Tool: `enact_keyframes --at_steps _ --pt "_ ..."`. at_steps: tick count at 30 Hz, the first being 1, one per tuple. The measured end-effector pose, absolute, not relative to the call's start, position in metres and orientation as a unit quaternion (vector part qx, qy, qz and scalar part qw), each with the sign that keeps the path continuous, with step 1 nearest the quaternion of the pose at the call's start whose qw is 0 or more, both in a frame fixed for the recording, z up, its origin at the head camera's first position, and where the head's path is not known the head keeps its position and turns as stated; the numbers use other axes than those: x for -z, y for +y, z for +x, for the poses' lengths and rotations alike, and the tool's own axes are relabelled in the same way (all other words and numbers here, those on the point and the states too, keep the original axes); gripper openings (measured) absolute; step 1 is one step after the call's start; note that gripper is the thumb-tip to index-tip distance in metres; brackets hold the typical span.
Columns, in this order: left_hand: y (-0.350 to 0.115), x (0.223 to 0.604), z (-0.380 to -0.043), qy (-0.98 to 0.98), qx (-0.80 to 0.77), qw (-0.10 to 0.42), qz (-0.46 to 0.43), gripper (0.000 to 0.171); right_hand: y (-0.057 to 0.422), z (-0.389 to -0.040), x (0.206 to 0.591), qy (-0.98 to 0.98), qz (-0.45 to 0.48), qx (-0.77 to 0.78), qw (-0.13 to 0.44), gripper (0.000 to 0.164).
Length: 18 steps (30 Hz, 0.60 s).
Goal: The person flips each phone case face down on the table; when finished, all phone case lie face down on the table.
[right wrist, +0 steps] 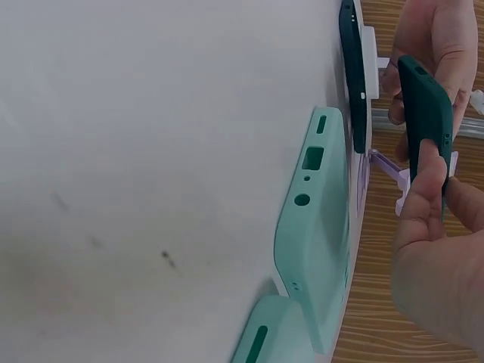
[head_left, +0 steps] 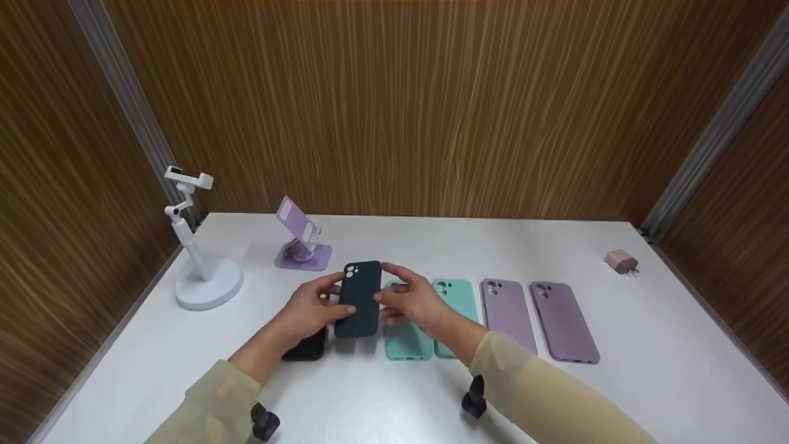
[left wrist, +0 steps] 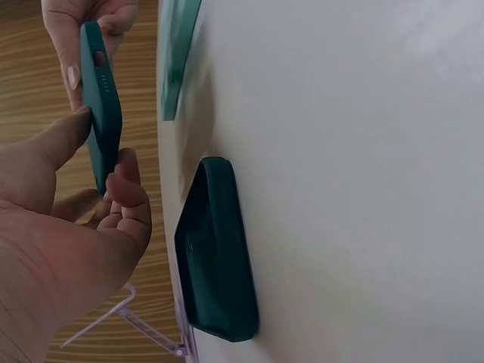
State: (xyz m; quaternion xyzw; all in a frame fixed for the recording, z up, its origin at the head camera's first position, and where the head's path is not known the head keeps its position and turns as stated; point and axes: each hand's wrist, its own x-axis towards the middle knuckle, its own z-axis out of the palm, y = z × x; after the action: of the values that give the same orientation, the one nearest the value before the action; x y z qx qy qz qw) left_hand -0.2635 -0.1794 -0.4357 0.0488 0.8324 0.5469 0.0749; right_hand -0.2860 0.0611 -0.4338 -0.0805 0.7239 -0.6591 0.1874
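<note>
A dark green phone case (head_left: 360, 302) is held up over the table, its back with the camera holes towards me. My left hand (head_left: 308, 309) pinches its left side, thumb on the back and fingers at the edge. At the opposite edge, my right hand (head_left: 414, 298) grips it with index finger near the top corner and thumb lower down. Another dark green case (left wrist: 219, 257) lies hollow side up on the table, partly covered by the left hand in the head view. Beneath the right hand lies a mint green case (head_left: 408, 344), partly hidden, beside a second mint case (head_left: 457, 297).
Further right lie a lilac case (head_left: 508, 308) and a mauve case (head_left: 564, 322). A purple phone stand (head_left: 303, 258) and a white stand with round base (head_left: 209, 287) are at the back left. A pink plug charger (head_left: 621, 261) sits far right. Wood-grain panels (head_left: 394, 111) enclose the table.
</note>
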Motion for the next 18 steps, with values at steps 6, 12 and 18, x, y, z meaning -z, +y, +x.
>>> enact_keyframes --at_steps 6,12,18 --pt "-0.1815 0.4389 -0.2645 0.831 -0.549 0.072 0.053 0.079 0.0573 -0.2845 0.4338 0.738 -0.076 0.647 0.176 0.073" --pt "-0.1829 0.4421 -0.2642 0.839 -0.538 0.07 0.049 0.081 0.0557 -0.2848 0.4352 0.761 -0.075 0.623 0.166 0.07" --pt "-0.1832 0.4449 -0.2631 0.848 -0.524 0.061 0.056 0.079 0.0541 -0.285 0.4387 0.798 -0.095 0.575 0.152 0.072"
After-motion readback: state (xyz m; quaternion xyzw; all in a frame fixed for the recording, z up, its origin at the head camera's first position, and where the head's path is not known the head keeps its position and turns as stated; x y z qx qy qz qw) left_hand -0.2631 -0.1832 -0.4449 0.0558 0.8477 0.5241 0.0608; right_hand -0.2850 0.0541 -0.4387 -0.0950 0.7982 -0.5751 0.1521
